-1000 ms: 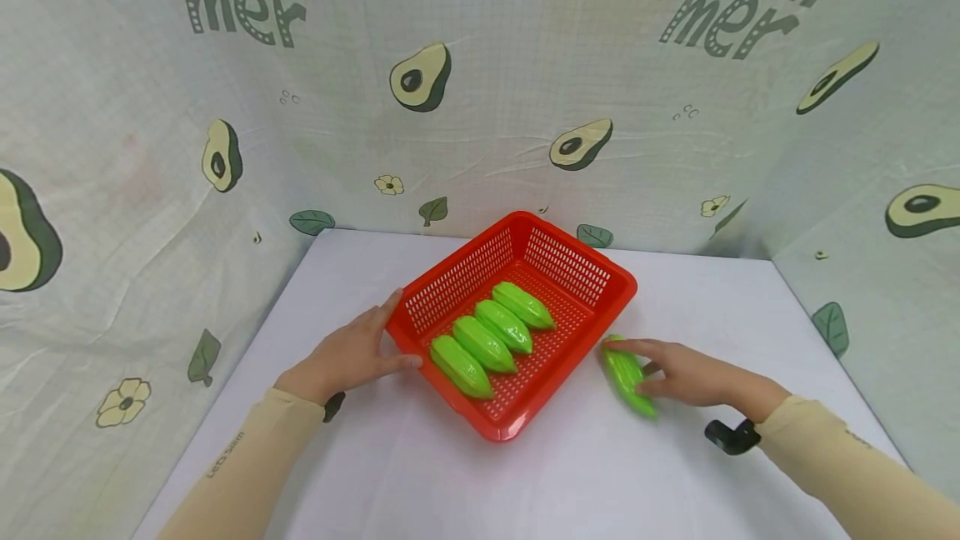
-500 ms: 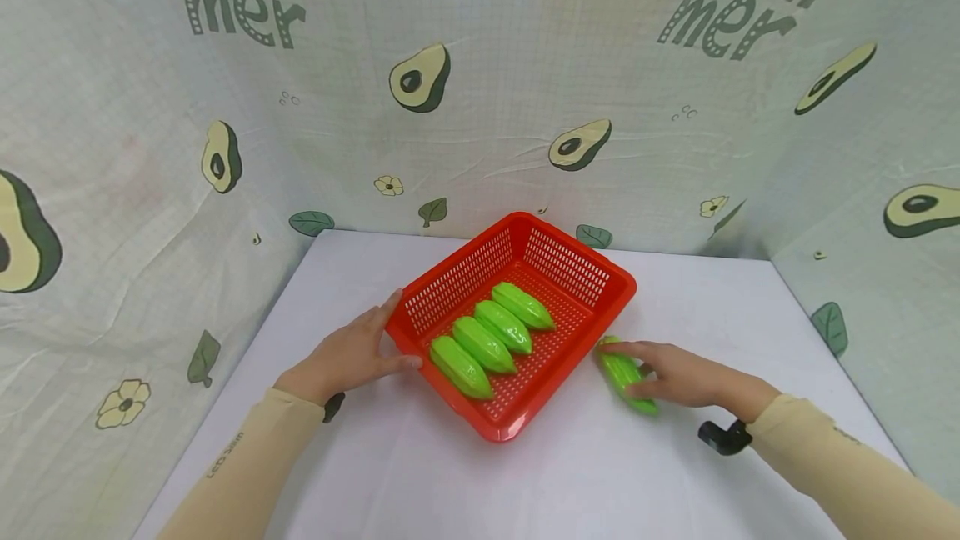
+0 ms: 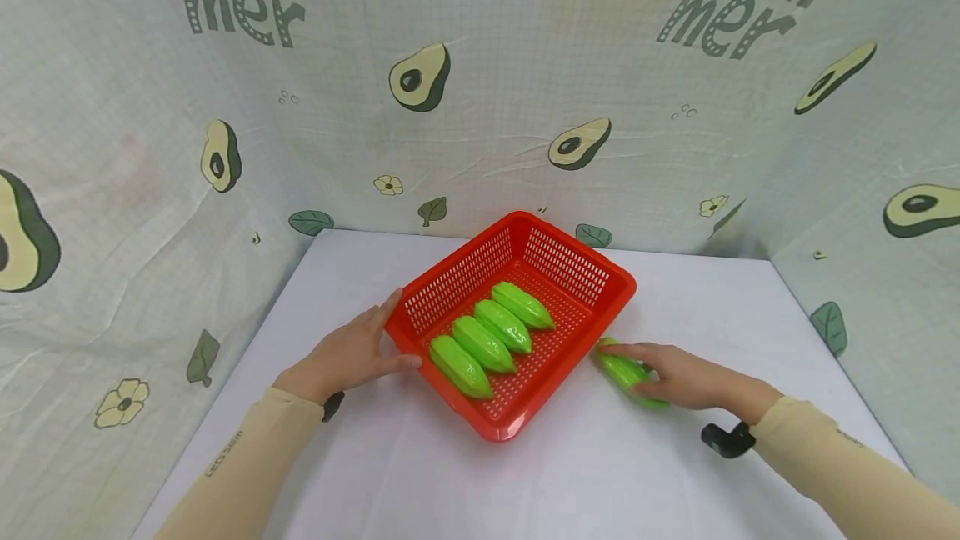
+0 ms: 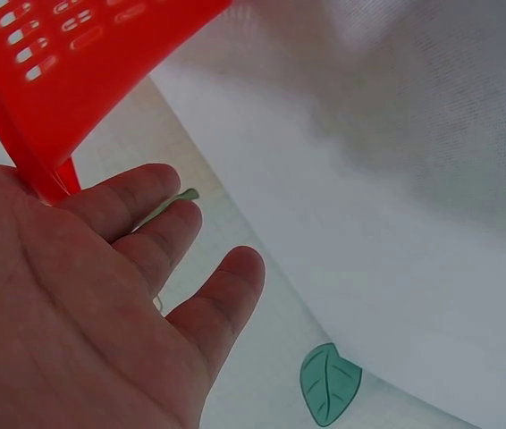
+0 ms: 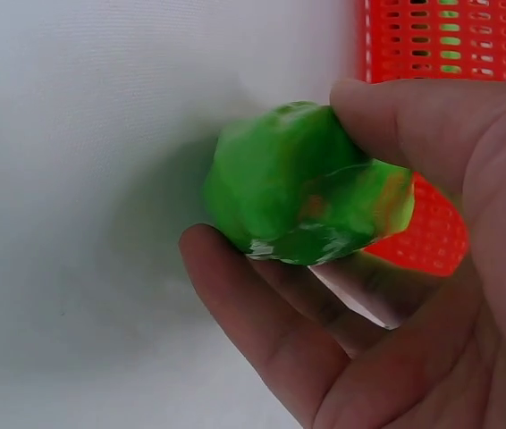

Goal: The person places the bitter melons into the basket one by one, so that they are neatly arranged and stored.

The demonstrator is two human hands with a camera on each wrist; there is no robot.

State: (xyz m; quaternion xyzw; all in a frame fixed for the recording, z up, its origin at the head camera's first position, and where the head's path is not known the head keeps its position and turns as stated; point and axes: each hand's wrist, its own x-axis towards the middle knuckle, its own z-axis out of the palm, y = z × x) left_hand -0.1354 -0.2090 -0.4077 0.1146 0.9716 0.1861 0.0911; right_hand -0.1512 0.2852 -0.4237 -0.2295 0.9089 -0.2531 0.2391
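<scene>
Since the earlier frames the loose fruit [image 3: 628,375] has swung round under the right hand [image 3: 686,375]: it lay nearly front-to-back, now its long axis runs slantwise, one tip twd the basket [image 3: 572,360], other tip under the palm. It sits on the tabletop [image 3: 420,473] just beside the basket's right wall. Right fingers [image 5: 262,313] and thumb are curled round it, gripping, w/ the blunt end showing in the wrist view.

Left hand [image 3: 347,357] rests against the basket's left rim, fingers [image 4: 146,232] straight and relaxed, holding nothing.

Progress, as I judge it: four fruits [image 3: 491,334] already lie side by side in the basket; this fifth is gripped but not yet lifted in.
</scene>
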